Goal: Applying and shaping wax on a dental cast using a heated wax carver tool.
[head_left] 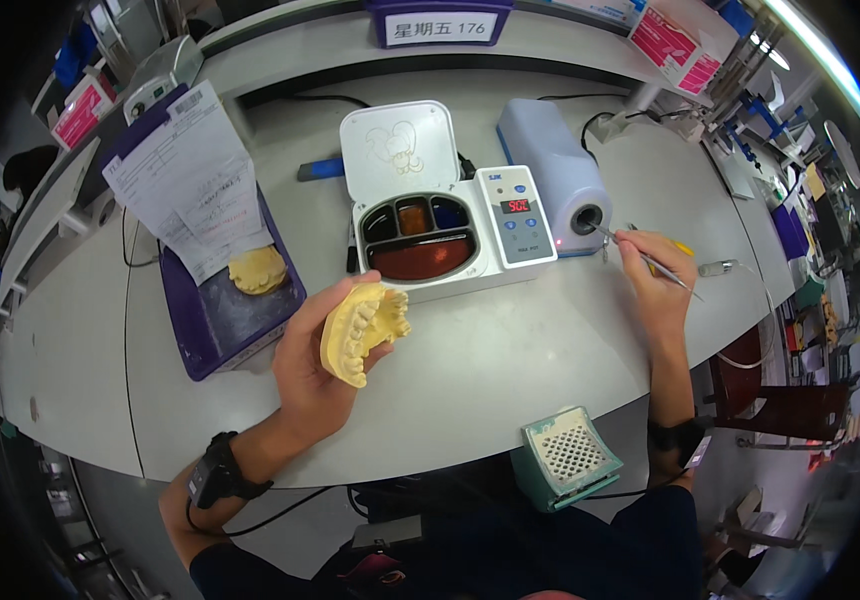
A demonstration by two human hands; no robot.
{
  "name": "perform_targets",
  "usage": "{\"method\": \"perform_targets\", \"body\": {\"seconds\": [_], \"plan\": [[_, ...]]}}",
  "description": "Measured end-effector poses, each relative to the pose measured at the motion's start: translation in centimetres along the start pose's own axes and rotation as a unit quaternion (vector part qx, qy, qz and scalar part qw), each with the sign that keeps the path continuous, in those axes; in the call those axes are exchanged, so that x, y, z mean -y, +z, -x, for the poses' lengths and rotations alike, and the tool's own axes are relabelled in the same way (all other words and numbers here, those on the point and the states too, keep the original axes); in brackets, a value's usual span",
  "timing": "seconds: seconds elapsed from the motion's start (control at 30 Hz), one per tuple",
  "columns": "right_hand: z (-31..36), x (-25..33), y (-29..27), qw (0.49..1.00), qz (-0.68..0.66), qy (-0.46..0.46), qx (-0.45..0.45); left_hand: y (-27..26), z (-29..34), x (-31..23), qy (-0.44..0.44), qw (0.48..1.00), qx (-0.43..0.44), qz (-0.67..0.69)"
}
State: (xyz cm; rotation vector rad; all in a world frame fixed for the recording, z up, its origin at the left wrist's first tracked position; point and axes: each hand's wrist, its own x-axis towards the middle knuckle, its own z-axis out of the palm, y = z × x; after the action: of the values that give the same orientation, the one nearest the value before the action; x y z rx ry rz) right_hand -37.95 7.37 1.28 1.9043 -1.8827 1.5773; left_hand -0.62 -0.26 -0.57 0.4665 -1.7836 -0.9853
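My left hand (312,350) is closed round a yellow plaster dental model (358,330), its row of teeth turned up and to the right. It is held above the table, just in front of a white wax heating pot (420,258) with its lid up and dark, amber and red-brown wax in its wells. My right hand (658,280) pinches a thin metal wax carving tool (662,268). The tool's far tip reaches into the round dark opening of a blue-grey induction heater (560,180).
On the left, a purple tray (200,345) holds papers (190,185) and another yellow plaster piece (257,270). A green box with a perforated top (568,450) stands at the table's front edge. A handpiece with a cord (718,268) lies right of my right hand. A shelf (550,45) runs along the back.
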Motion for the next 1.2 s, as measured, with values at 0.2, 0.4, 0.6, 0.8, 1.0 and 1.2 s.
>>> {"method": "perform_targets", "body": {"seconds": [0.2, 0.4, 0.6, 0.8, 1.0, 1.2], "plan": [[-1.9, 3.2, -1.0, 0.973, -0.226, 0.039, 0.013, 0.2, -0.6, 0.3, -0.006, 0.996, 0.033, 0.087], [-6.4, 6.7, 5.3, 0.879, -0.398, -0.026, 0.261, 0.3, -0.3, 0.3, -0.014, 0.995, 0.025, 0.101], [-3.1, 5.6, 7.1, 0.848, -0.458, 0.033, 0.264, 0.1, -0.5, 0.7, 0.005, 0.998, 0.033, 0.057], [-3.2, 6.3, 7.6, 0.86, -0.429, -0.01, 0.276, -0.1, -0.8, 0.7, 0.0, 0.996, 0.07, 0.045], [-2.8, 7.4, 7.7, 0.875, -0.382, -0.015, 0.296, -0.2, -0.7, 0.7, 0.005, 0.996, 0.085, 0.023], [-2.6, 7.3, 7.7, 0.885, -0.359, -0.01, 0.296, -0.1, -0.5, 0.8, 0.009, 0.995, 0.088, 0.04]]}}
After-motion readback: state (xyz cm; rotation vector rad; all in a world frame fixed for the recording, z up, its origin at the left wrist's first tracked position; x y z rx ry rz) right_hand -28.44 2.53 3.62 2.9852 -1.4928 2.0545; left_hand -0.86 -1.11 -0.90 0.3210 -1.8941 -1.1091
